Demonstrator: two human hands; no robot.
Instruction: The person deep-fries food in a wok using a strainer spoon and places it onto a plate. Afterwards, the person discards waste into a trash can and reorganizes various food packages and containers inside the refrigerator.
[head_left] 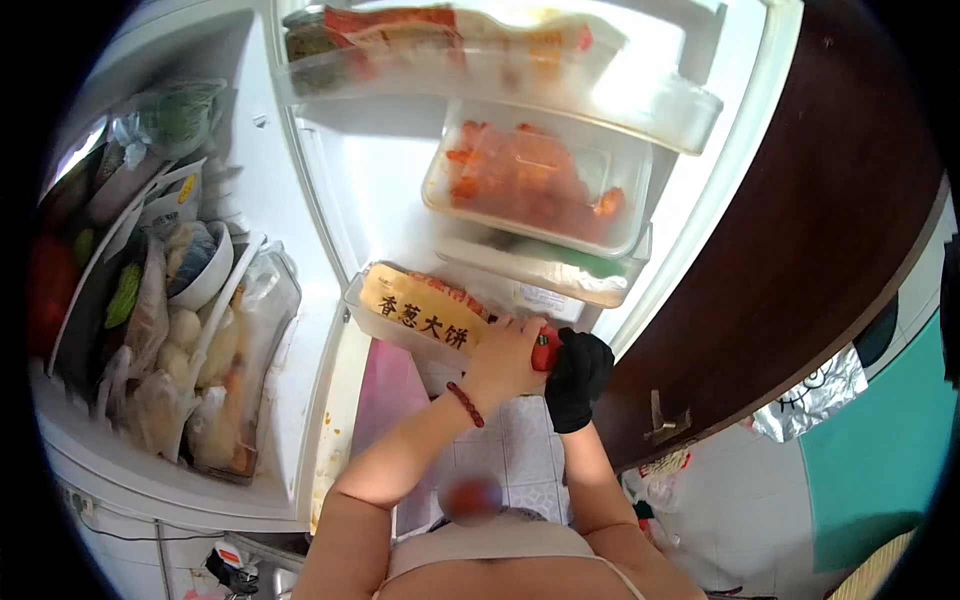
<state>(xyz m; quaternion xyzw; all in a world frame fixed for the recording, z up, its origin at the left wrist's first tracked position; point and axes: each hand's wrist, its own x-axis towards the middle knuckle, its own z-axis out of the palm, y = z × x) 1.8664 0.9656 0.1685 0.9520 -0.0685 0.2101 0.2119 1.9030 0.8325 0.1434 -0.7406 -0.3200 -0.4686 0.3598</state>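
Note:
My left hand point(508, 358), bare with a dark red bead bracelet point(466, 404) at the wrist, is over the lowest door shelf of an open fridge. Its fingers curl against a small red object point(546, 348) with a dark mark; its kind is not clear. My right hand point(578, 380), in a black glove, closes on the same object from the other side. Both hands hide much of it. Just left of them, a yellow package point(425, 308) with large dark Chinese characters stands in the clear door shelf point(400, 338).
Above is a lidded clear box point(535, 190) of orange-red food, under a door shelf point(500, 85) with bags. Fridge drawers at left hold bagged vegetables, eggs and a white bowl point(205, 270). A dark brown panel point(760, 220) stands at right, above a tiled floor point(500, 450).

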